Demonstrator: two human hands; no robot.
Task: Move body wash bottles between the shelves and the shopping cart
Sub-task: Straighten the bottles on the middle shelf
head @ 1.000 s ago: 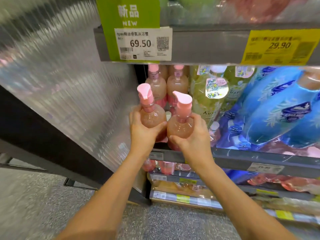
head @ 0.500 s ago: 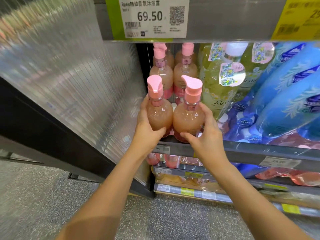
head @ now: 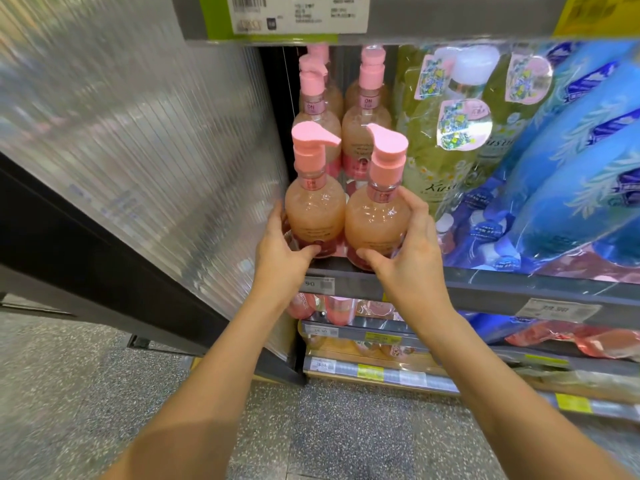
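**Two bottles at the shelf edge**

Two pink-pump bottles stand side by side on the shelf (head: 485, 292). The left hand (head: 280, 251) grips the left bottle (head: 313, 209); the right hand (head: 412, 251) grips the right bottle (head: 374, 223).

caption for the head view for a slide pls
Left hand and right hand each hold a pink pump bottle at the shelf edge.

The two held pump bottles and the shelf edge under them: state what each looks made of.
Left bottle and right bottle: probably clear glossy plastic, since peach liquid shows through and highlights glint. Their pumps: opaque matte pink plastic, seemingly. Shelf edge: dark grey, smooth, likely painted metal, though unsure.
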